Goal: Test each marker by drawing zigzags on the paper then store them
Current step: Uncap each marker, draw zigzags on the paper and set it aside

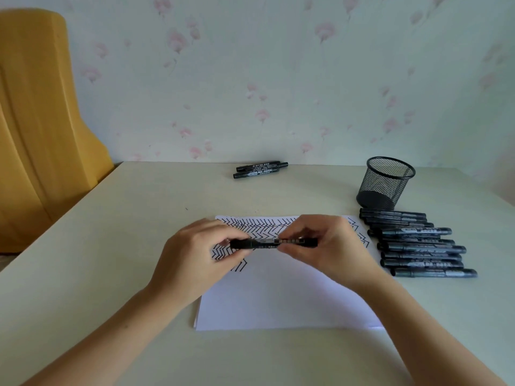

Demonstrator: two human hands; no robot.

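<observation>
**Head view: both hands hold one black marker over the paper**

Head camera looks down at a pale table (pixel 111 246) set against flowered wallpaper. The left hand (pixel 195 254) and the right hand (pixel 326 246) hold a single black marker (pixel 274 243) level between them, just above the far half of the white paper (pixel 278 296). Left fingertips pinch its left end; the right thumb and fingers are curled round the barrel further right. Whether the cap is on cannot be told.

Rows of black zigzags (pixel 259 225) cover the far part of the sheet; the near part is blank.

Just right of the paper lies a row of black markers (pixel 418 243), side by side on the table. Behind them stands a black mesh pen cup (pixel 386 182), upright. Two more markers (pixel 260 169) lie together near the far edge, well apart from the rest. A yellow chair back (pixel 39 121) stands at the left.
</observation>
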